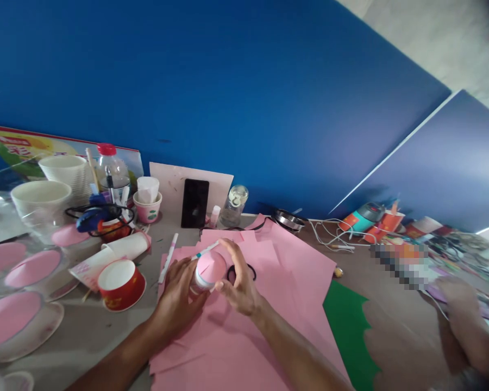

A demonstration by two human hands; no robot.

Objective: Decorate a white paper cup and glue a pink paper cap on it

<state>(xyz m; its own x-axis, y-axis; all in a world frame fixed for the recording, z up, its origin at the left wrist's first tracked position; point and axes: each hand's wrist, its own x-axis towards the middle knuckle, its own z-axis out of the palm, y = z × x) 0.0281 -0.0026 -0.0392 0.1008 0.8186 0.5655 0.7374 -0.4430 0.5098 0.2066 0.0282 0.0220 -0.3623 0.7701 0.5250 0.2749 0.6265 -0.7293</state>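
My left hand (pixel 178 288) is wrapped round the side of a small white paper cup (pixel 202 282), with a pink paper cone (pixel 212 266) on its top. My right hand (pixel 241 282) curves beside the cone from the right, thumb and forefinger spread apart, the thumb tip close to the cup's rim. Whether it touches the cup I cannot tell. A white marker with a teal band (pixel 207 250) shows just behind the cone, near my right fingertips. Black scissor handles (pixel 251 272) lie partly hidden behind my right hand. Under both hands are pink paper sheets (pixel 269 326).
Pink-topped cups (pixel 10 320), a red paper cup (pixel 122 285) and stacked white cups (pixel 67 174) crowd the left. A phone (pixel 194 203) and glass jar (pixel 235 206) stand at the back. Green paper (pixel 346 331), white cables (pixel 330 239) and another person's arm (pixel 468 320) are right.
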